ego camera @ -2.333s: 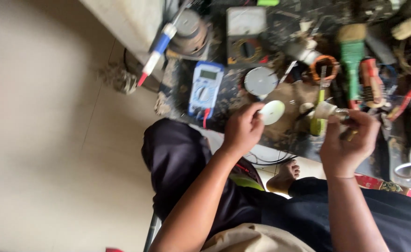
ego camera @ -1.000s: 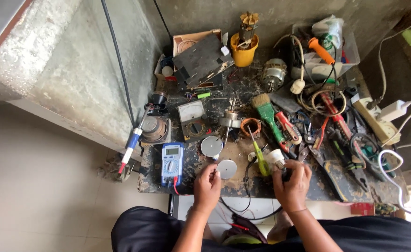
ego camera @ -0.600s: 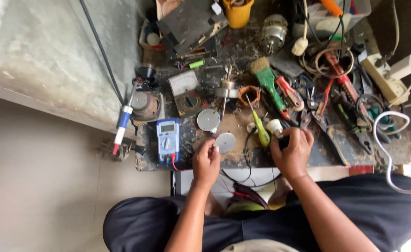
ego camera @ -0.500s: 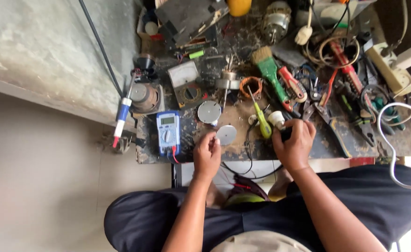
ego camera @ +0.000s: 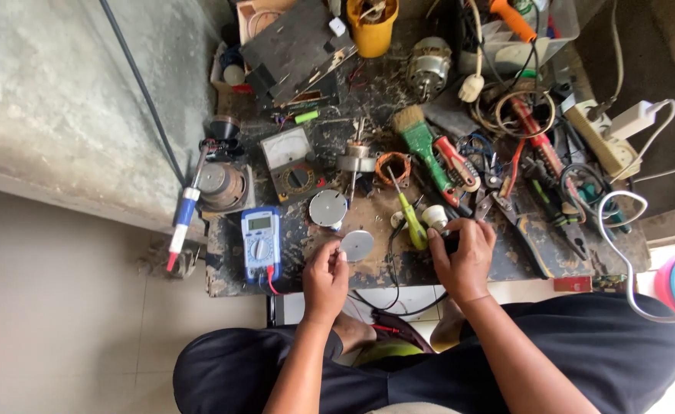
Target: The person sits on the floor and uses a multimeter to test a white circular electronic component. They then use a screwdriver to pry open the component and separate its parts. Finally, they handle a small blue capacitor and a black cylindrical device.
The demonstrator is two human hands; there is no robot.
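The left hand (ego camera: 326, 277) sits at the near edge of the bench (ego camera: 230, 272), fingers pinched on the rim of a round metal disc (ego camera: 357, 245) that lies flat just up and to the right of it. The right hand (ego camera: 462, 257) is curled shut around a small dark part I cannot make out, close to the same near edge, with a white knob (ego camera: 434, 217) touching its fingertips. The disc lies between the two hands, nearer the left one; being round it has no long axis. A yellow-green screwdriver (ego camera: 407, 213) lies between disc and right hand, its length running away from the person. A second disc (ego camera: 327, 207) lies just behind the first, and a blue multimeter (ego camera: 260, 244) sits near the left corner. Open room is scarce: only a small bare patch shows around the disc, with tools crowding the far side.
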